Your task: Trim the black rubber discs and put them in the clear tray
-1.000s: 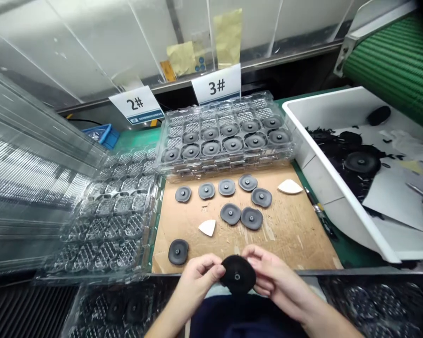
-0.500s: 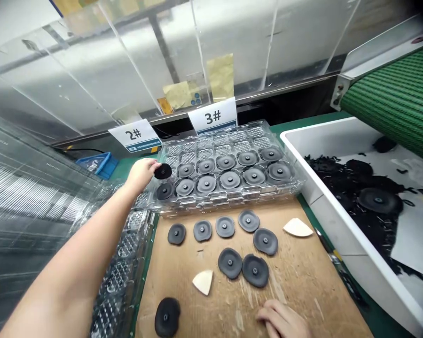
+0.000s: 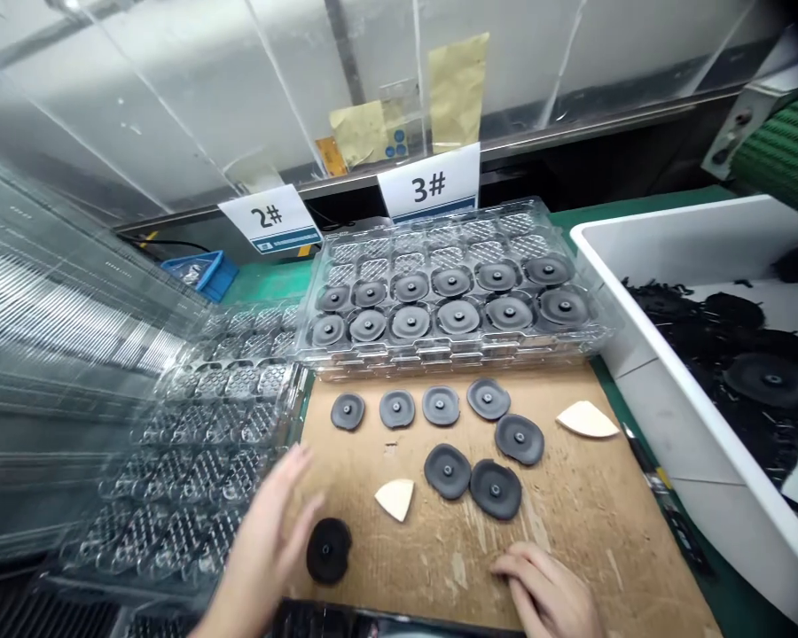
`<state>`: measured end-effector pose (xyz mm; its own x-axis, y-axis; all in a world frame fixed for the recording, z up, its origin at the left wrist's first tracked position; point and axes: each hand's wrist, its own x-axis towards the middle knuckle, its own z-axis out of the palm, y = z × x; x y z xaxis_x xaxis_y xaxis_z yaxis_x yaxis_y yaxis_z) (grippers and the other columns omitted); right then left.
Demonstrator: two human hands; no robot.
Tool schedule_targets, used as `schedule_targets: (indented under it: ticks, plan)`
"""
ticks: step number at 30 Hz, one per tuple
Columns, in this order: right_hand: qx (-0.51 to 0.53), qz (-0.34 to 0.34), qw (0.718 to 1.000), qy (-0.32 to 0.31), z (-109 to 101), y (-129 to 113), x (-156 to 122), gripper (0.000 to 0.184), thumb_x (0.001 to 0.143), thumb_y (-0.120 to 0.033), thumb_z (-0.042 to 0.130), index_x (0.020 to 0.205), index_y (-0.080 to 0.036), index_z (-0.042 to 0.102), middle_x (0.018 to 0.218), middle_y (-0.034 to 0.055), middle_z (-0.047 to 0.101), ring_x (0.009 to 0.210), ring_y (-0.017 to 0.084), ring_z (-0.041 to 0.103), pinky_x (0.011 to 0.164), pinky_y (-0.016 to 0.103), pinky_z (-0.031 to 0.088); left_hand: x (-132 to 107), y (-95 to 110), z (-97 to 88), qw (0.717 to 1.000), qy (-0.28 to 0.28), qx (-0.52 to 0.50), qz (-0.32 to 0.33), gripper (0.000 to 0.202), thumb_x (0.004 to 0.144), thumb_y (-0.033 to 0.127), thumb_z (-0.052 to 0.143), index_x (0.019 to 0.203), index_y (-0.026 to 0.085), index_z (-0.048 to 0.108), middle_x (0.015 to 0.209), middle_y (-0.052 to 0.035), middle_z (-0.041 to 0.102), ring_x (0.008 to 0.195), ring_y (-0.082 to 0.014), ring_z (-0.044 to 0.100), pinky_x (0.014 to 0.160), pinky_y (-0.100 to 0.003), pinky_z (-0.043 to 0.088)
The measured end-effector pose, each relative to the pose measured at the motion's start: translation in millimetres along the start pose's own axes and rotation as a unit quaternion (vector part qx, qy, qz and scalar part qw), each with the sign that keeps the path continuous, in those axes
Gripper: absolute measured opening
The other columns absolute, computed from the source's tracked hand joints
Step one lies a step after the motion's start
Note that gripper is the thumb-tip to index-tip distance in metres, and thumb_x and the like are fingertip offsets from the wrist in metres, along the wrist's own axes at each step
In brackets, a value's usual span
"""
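Drew the left hand back from the clear tray, leaving the black disc, earlier between its fingers, in the left end pocket of the second row. Hold that hand bare now, thumb and fingers spread apart, just beside a lone dark disc near the left edge of the cardboard. Rest the right hand with fingers curled at the near side; cannot tell whether gripping anything. See seven loose discs and two white wedges farther back.

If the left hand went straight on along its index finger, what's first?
Likely the leftmost dark disc in the far row on the cardboard; the left hand might pass above it, height unclear.
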<state>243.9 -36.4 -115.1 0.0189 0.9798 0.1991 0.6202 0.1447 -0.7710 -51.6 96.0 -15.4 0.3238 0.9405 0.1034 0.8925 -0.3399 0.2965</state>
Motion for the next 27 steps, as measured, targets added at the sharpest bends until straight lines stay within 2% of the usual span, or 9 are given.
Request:
schedule_targets:
  ticks: [3, 6, 10, 15, 18, 21, 24, 26, 27]
  plan:
    - [0.01, 0.015, 1.0, 0.004, 1.1, -4.2, -2.0, 0.026, 0.087, -0.018, 0.041, 0.083, -0.023, 0.066, 0.078, 0.0049, 0.066, 0.067, 0.015, 0.066, 0.062, 0.023, 0.052, -76.7, 11.5, 44.5, 0.998, -0.005, -0.023, -0.051, 0.063, 0.084, 0.029, 0.052, 0.14, 0.025, 0.022, 0.139, -0.0166, 0.043, 0.129, -0.0303, 0.041, 0.101, -0.049, 0.041]
    - [-0.002, 0.016, 1.0, -0.016, -0.2, -5.9, -2.1, 0.027, 0.089, -0.019, 0.039, 0.084, -0.022, 0.065, 0.08, 0.0055, 0.066, 0.068, 0.016, 0.066, 0.065, 0.025, 0.052, -107.3, 16.4, 79.5, 0.991, 0.065, -0.022, -0.118, 0.072, 0.082, 0.032, 0.056, 0.141, 0.022, 0.017, 0.136, -0.0209, 0.043, 0.129, -0.0367, 0.039, 0.099, -0.057, 0.039]
    - [-0.007, 0.009, 0.995, -0.097, -8.2, -6.3, 5.3, 0.029, 0.089, -0.015, 0.036, 0.085, -0.02, 0.063, 0.082, 0.0067, 0.066, 0.074, 0.017, 0.066, 0.066, 0.027, 0.053, -92.6, 13.3, 90.9, 0.978, 0.103, -0.068, -0.171, 0.06, 0.083, 0.033, 0.054, 0.136, 0.02, 0.029, 0.124, -0.0192, 0.054, 0.116, -0.0342, 0.053, 0.094, -0.054, 0.045]
    - [-0.002, -0.013, 0.984, -0.176, -40.2, -16.8, 20.5, 0.028, 0.086, -0.011, 0.039, 0.088, -0.022, 0.065, 0.079, 0.0026, 0.068, 0.074, 0.016, 0.066, 0.067, 0.025, 0.053, -36.0, -2.1, 80.8, 0.976, 0.135, -0.084, -0.152, 0.058, 0.084, 0.037, 0.05, 0.134, 0.012, 0.032, 0.127, -0.0227, 0.049, 0.12, -0.0342, 0.048, 0.099, -0.052, 0.039]
    - [-0.09, -0.046, 0.966, -0.238, -81.9, -35.5, 29.5, 0.031, 0.084, -0.009, 0.043, 0.097, -0.025, 0.066, 0.083, 0.0023, 0.069, 0.077, 0.018, 0.066, 0.068, 0.028, 0.051, -8.2, -10.4, 77.6, 0.98, 0.125, -0.091, -0.123, 0.059, 0.082, 0.037, 0.051, 0.132, 0.008, 0.035, 0.127, -0.024, 0.049, 0.121, -0.0367, 0.046, 0.1, -0.052, 0.038]
    - [-0.202, -0.077, 0.945, -0.246, -137.8, -60.9, 43.6, 0.031, 0.085, -0.013, 0.045, 0.105, -0.026, 0.066, 0.082, 0.004, 0.068, 0.074, 0.019, 0.064, 0.064, 0.028, 0.048, -5.4, -8.2, 74.4, 0.981, 0.129, -0.101, -0.105, 0.065, 0.081, 0.04, 0.051, 0.133, 0.006, 0.033, 0.13, -0.0256, 0.045, 0.124, -0.0402, 0.041, 0.102, -0.055, 0.035]
    - [-0.31, -0.085, 0.923, -0.211, -201.8, -84.9, 72.8, 0.028, 0.086, -0.025, 0.048, 0.106, -0.026, 0.066, 0.085, 0.0044, 0.068, 0.076, 0.018, 0.062, 0.066, 0.03, 0.047, -32.4, 0.2, 77.2, 0.978, 0.145, -0.112, -0.101, 0.065, 0.083, 0.043, 0.047, 0.137, 0.012, 0.03, 0.135, -0.023, 0.042, 0.128, -0.0397, 0.037, 0.104, -0.057, 0.031]
    - [-0.404, -0.048, 0.892, -0.197, -247.6, -96.9, 103.3, 0.027, 0.082, -0.033, 0.052, 0.104, -0.026, 0.067, 0.082, 0.002, 0.067, 0.075, 0.018, 0.06, 0.066, 0.033, 0.046, -59.9, 6.0, 86.2, 0.976, 0.136, -0.152, -0.079, 0.062, 0.083, 0.041, 0.047, 0.137, 0.014, 0.033, 0.133, -0.021, 0.045, 0.127, -0.038, 0.04, 0.105, -0.055, 0.031]
    - [-0.452, -0.015, 0.876, -0.167, -270.6, -101.1, 121.0, 0.028, 0.081, -0.034, 0.054, 0.104, -0.026, 0.067, 0.084, 0.0018, 0.066, 0.079, 0.019, 0.06, 0.069, 0.035, 0.046, -73.9, 9.2, 92.1, 0.97, 0.136, -0.182, -0.093, 0.056, 0.083, 0.039, 0.047, 0.134, 0.016, 0.038, 0.132, -0.0189, 0.047, 0.126, -0.0372, 0.042, 0.105, -0.054, 0.032]
